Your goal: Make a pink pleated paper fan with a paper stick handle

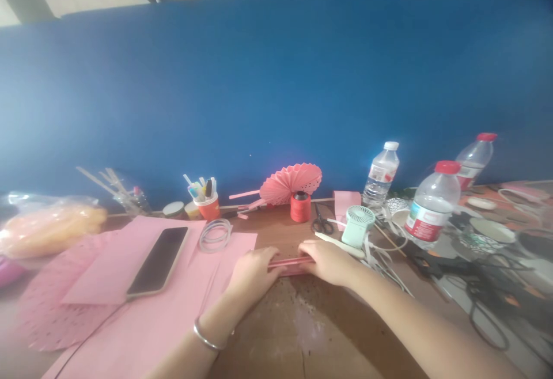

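Between my two hands is a narrow strip of folded pink paper (292,266), low over the brown table. My left hand (256,272) grips its left end, with the thumb below and the fingers on top. At the right end, my right hand (327,259) holds the paper with its fingers curled over the edge. Just beyond the hands stands a spool of red thread (300,208). Behind the spool rests a pleated pink paper fan (290,184). Black scissors (322,224) lie to the right of the spool.
Pink paper sheets (181,315) cover the left, with a phone (159,262) and a coiled clear tube (215,235) on them. A pen cup (208,207) stands behind. On the right are a mint handheld fan (358,226), several bottles (434,209) and cables. A blue partition (276,91) closes the back.
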Available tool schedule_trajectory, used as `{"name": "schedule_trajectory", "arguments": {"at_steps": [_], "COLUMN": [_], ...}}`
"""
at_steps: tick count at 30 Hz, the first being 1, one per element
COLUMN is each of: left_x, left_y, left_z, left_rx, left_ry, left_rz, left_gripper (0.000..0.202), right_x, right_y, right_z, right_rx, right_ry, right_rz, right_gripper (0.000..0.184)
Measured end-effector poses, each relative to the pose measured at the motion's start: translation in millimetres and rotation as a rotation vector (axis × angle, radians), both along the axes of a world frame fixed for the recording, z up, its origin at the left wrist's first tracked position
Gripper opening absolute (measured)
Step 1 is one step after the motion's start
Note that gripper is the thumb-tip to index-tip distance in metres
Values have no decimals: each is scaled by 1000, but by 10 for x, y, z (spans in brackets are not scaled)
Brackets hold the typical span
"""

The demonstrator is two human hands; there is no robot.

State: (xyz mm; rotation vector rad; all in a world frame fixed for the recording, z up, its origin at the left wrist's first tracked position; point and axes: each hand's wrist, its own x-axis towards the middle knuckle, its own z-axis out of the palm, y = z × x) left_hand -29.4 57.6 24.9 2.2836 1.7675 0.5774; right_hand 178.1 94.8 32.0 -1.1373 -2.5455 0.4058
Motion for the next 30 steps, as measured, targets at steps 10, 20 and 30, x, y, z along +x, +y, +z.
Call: {"name": "schedule_trajectory", "arguments": {"at_steps": [10,20,30], "left_x": [-110,-119,-1], "left_y": [204,254,194], "left_z": [-104,-213,-207], "left_rx": [-148,-219,-62], "left_ry": [-926,-1061,-1031], "left_rz": [119,55,145], "left_gripper": [59,45,38], "right_x": [81,19,-160], "right_y": [178,118,-108], "right_z": [-48,-66,-51], "right_rx": [-225,-56,161], "right_ry": [214,315,330], "right_rz": [-172,-242,-62], "right_gripper": [18,10,14]}}
